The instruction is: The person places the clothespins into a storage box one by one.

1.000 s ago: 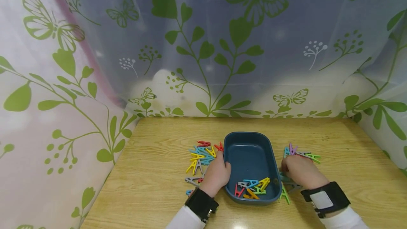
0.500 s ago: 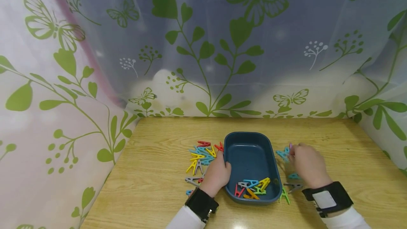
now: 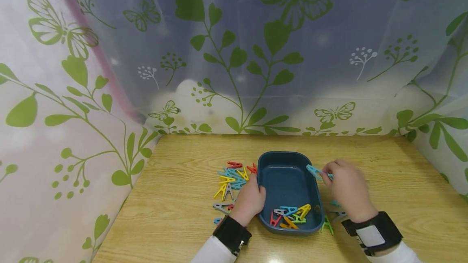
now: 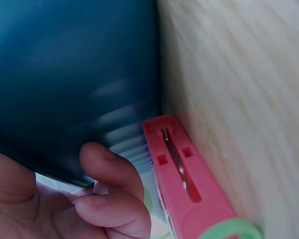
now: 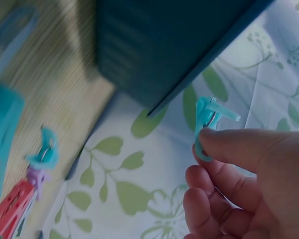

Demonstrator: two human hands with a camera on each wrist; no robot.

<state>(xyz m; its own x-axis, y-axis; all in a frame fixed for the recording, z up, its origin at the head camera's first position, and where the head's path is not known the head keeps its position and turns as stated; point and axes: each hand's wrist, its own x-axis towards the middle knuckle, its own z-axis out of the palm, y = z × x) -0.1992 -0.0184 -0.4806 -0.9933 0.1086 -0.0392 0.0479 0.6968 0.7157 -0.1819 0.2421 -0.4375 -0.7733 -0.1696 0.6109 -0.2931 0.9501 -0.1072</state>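
A dark blue plastic bin (image 3: 289,188) stands on the table, with several coloured clothespins (image 3: 289,216) at its near end. My left hand (image 3: 249,202) grips the bin's left rim; in the left wrist view its fingers (image 4: 114,174) curl at the edge, close to a pink clothespin (image 4: 184,174). By the right rim, above table height, my right hand (image 3: 349,190) pinches a light blue clothespin (image 3: 314,172). The right wrist view shows that clothespin (image 5: 204,124) between thumb and index finger, the other fingers curled below.
Loose clothespins (image 3: 232,180) lie left of the bin, some of them behind my left hand. Right of it are a green clothespin (image 3: 327,225) and a grey one (image 3: 339,215), partly covered by my right hand. A patterned curtain (image 3: 234,72) hangs behind the table.
My right hand moved among the clothespins on the right, picked up a light blue one and brought it left to the bin's rim. My left hand and the bin stayed put.
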